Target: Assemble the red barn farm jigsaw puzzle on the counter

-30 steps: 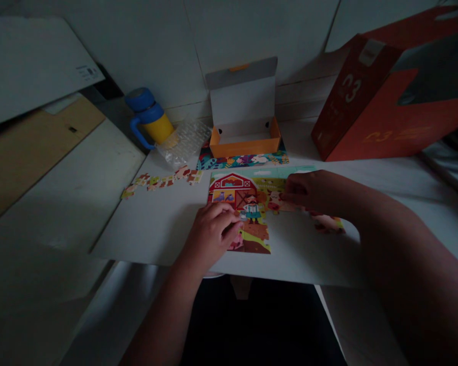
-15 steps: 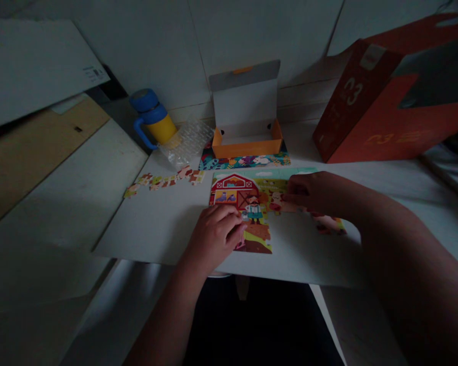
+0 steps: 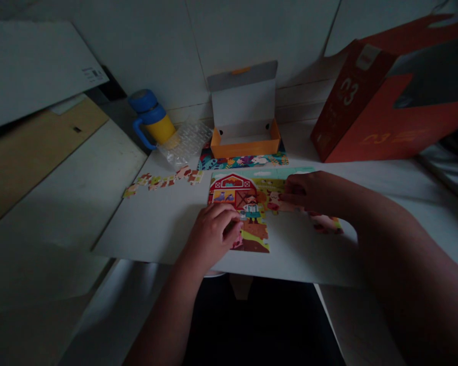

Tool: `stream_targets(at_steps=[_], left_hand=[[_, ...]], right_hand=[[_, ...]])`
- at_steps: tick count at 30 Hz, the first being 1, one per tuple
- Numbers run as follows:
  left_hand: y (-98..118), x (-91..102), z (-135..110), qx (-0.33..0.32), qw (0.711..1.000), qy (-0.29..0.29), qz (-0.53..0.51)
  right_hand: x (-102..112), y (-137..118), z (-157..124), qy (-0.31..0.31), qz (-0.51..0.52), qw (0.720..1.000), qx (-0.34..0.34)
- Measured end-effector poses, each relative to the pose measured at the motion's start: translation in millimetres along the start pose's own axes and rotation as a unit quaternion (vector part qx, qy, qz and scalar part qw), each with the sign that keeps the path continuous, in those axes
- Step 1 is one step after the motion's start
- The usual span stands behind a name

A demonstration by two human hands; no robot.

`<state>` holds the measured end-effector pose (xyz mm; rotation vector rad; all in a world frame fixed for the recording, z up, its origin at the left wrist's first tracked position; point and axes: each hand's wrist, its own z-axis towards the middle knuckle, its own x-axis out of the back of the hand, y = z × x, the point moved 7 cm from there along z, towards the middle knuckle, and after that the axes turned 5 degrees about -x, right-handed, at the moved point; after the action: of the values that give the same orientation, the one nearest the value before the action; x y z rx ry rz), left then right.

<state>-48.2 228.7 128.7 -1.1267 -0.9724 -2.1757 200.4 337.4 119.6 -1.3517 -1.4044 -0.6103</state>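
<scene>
A partly joined farm jigsaw puzzle (image 3: 257, 229) lies on the white table, with a red barn, a farmer and a cow on it. Across its lower left part rests my left hand (image 3: 217, 229), fingers loosely bent, thumb apart from them, nothing visibly held. Over on the right side, my right hand (image 3: 303, 190) has its fingertips pressed down on a puzzle piece (image 3: 290, 207) by the cow; its palm hides part of the picture. Below that wrist, another section with pink and brown colours (image 3: 325, 222) shows at the puzzle's lower right.
Several loose puzzle pieces (image 3: 168, 180) lie in a row at the left. Behind them are a clear plastic wrapper (image 3: 187, 142) and a blue and yellow flask (image 3: 152, 119). An orange-edged box (image 3: 246, 147) stands lidded back at the rear; a large red box (image 3: 381, 112) is at right.
Both hands stay almost in place on the puzzle. The whole view has shifted very slightly; no piece has visibly moved.
</scene>
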Motion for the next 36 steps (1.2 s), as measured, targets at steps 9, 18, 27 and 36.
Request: stream_targets(at_steps=[9,18,27,36], left_hand=[[-1.1,0.0,-0.2,0.003,1.0,0.003,-0.002],[-0.5,-0.1,-0.5,0.005,1.0,0.003,-0.002],[-0.1,-1.0,-1.1,0.005,1.0,-0.001,-0.003],[1.8,0.5,0.0,0.001,1.0,0.004,-0.004]], right_hand=[[0.6,0.1,-0.2,-0.001,0.002,1.0,-0.003],[-1.1,5.5,2.4,0.008,0.015,1.0,-0.007],[-0.6,4.4,2.6,0.014,0.007,1.0,-0.006],[0.0,0.8,0.7,0.001,0.017,1.0,-0.008]])
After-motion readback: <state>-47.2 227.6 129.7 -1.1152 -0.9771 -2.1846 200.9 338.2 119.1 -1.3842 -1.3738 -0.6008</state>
